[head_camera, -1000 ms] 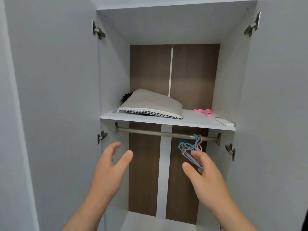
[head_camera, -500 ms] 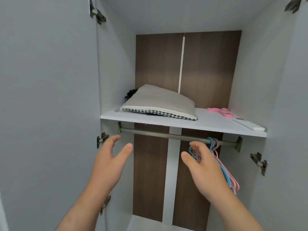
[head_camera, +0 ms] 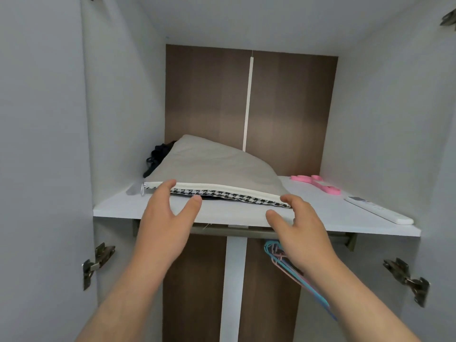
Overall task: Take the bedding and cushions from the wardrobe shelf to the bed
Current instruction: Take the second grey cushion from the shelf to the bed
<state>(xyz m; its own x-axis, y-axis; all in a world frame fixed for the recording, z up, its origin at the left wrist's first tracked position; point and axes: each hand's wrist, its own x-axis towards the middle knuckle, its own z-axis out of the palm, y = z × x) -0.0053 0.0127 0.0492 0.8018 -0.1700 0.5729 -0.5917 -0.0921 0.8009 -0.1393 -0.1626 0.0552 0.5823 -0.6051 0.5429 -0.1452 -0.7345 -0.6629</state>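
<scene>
A flat beige cushion (head_camera: 212, 166) with a white zip edge and a black-and-white houndstooth underside lies on the white wardrobe shelf (head_camera: 116, 208), towards the left. My left hand (head_camera: 167, 218) is open at the cushion's front left edge, fingertips on the zip edge and thumb below it. My right hand (head_camera: 301, 225) is open at the front right corner, fingertips touching it. Neither hand has closed on the cushion. A black fabric item (head_camera: 158, 156) is partly hidden behind the cushion.
Pink scissors (head_camera: 318, 183) and a white remote control (head_camera: 377, 212) lie on the shelf's right side. Below the shelf runs a metal rail (head_camera: 222, 230) with blue and pink hangers (head_camera: 296, 272). Open wardrobe doors with hinges (head_camera: 97, 262) flank both sides.
Both hands have risen from below the rail to the cushion's front edge. The view has moved closer to the shelf.
</scene>
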